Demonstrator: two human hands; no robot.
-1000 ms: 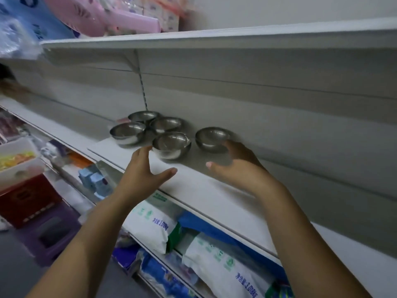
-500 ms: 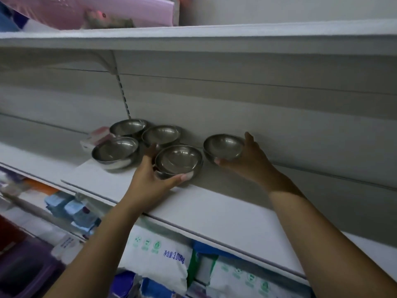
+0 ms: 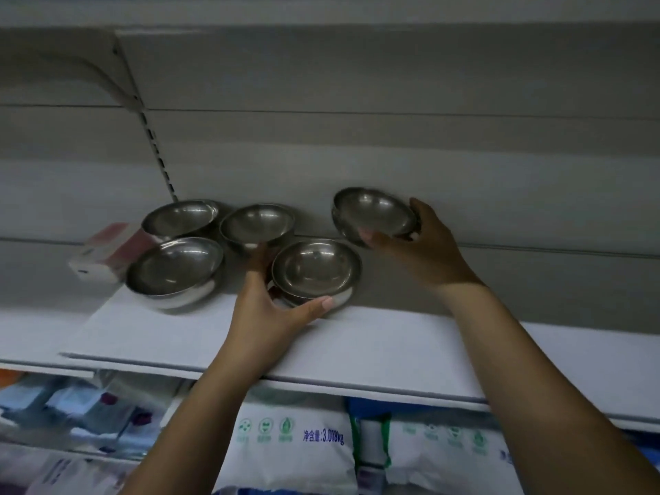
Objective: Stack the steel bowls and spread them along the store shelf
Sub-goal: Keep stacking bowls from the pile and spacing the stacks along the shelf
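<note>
**Five steel bowls, two in hand**

Bowls number five on the white shelf (image 3: 357, 337), all steel, shallow and round with mirror-bright insides. Three stand untouched at the left: the near-left bowl (image 3: 175, 269), the far-left bowl (image 3: 182, 216) and the middle far bowl (image 3: 257, 225), which sit close together, the far pair against the back panel. A pink-and-white box (image 3: 103, 251) lies just left of them. On the shelf below, two white bags (image 3: 293, 444) with green marks and printed weight show, with blue packets (image 3: 71, 405) to the left.

The left hand (image 3: 264, 316) is clamped on the near centre bowl (image 3: 314, 271) — thumb along its near wall, fingers round its left side — and the bowl rests on the shelf. The right hand (image 3: 428, 255) grips the right bowl (image 3: 373, 214), thumb on the near rim and fingers behind the far edge.

Half a second ago the right bowl sat level on the shelf; now it is tilted, its open side turned toward the camera, lifted clear against the back panel. The left hand's grip looks unchanged.
</note>
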